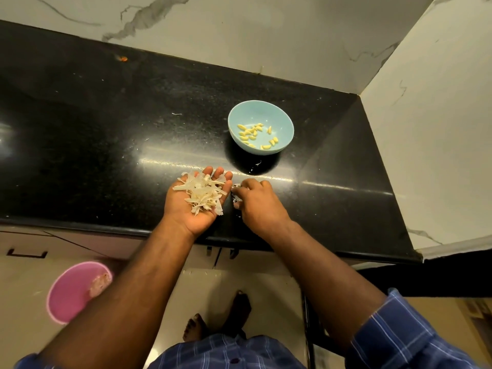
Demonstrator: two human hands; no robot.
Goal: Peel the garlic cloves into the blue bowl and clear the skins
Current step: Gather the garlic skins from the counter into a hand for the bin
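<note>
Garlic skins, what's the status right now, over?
Left hand open, palm up, heaped with skins. Right hand pinching scraps off the counter. Peeled cloves in blue bowl. Nothing in the way.

Left hand (198, 198) cupped, right hand (255, 201) pinching

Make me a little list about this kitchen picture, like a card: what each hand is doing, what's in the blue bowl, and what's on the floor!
left hand: palm up over the black counter, carrying a pile of garlic skins
right hand: palm down beside it, fingers curled, gathering skin scraps off the counter
blue bowl: on the counter, holds peeled garlic cloves
stray bits: a few skin flecks near the bowl
floor: pink tub at left, with scraps inside
stage: peeling looks done, skins being cleared
</note>
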